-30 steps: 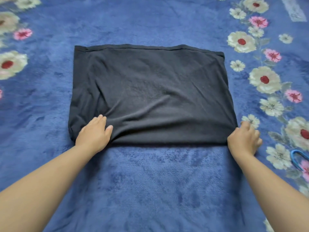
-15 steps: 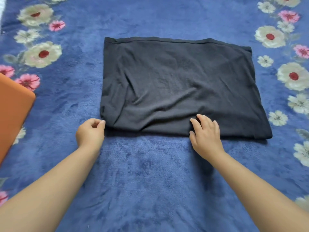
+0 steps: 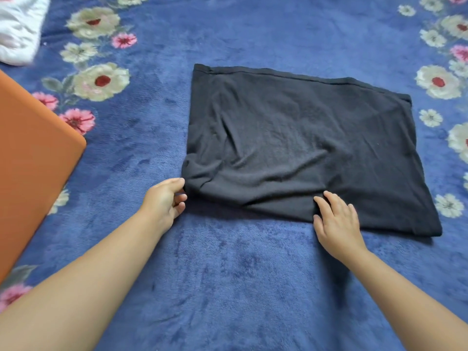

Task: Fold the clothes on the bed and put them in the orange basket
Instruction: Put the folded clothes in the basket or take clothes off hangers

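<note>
A black garment, folded into a wide rectangle, lies flat on the blue bed cover. My left hand is at the garment's near left corner, fingers curled, its fingertips touching the bunched fabric there. My right hand rests with straight fingers on the garment's near edge, around its middle. The orange basket stands at the left edge of the view, only its side and one corner showing.
White fabric lies at the top left corner beyond the basket. The blue cover carries flower patterns along the left and right sides.
The view swung left, bringing the basket and white fabric in. My right hand moved from the garment's right corner to its near edge's middle. My left hand slid off onto the left corner.
</note>
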`<state>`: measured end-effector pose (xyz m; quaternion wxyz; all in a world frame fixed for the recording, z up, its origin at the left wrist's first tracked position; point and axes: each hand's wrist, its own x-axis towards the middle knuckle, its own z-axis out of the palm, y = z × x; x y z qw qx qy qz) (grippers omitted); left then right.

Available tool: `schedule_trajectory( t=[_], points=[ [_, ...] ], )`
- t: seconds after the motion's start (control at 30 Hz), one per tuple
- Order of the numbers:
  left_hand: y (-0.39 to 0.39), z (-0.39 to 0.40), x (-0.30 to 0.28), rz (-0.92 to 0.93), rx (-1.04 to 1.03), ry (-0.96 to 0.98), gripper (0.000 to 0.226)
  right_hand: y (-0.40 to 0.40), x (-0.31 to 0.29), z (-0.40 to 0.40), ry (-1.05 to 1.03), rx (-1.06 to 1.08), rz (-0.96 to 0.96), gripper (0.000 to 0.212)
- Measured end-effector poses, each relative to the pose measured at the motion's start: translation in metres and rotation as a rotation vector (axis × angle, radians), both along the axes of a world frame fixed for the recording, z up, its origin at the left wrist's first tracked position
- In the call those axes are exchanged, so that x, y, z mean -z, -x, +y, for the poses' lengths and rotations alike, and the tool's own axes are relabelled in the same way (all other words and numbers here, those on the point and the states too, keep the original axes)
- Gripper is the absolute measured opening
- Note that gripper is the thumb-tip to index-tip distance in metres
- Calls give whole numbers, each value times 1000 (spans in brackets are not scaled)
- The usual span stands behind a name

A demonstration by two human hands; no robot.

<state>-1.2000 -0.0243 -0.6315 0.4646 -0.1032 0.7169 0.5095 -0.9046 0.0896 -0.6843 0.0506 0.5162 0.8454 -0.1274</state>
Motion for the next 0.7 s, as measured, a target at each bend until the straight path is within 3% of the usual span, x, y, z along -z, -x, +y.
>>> schedule_trajectory(
  t=[0.13, 0.33, 0.4, 0.5, 0.63, 0.7],
  points=[
    [20, -9, 0, -11, 63, -55, 21, -4, 1, 0, 72, -25, -93, 72],
    [41, -30, 15, 8, 372, -1, 22, -5, 4, 4, 139, -29, -189, 96],
    [37, -24, 22, 269, 594, 156, 28, -4, 4, 4, 138, -22, -185, 93],
    [22, -19, 28, 819, 889, 411, 19, -2, 5, 2, 137, -11, -197, 89],
    [0, -29, 25, 980, 621, 299, 7, -2, 6, 2, 137, -9, -214, 96],
    [-6, -33, 29, 977, 670, 192, 15, -2, 5, 2, 143, -11, -221, 96]
  ],
)
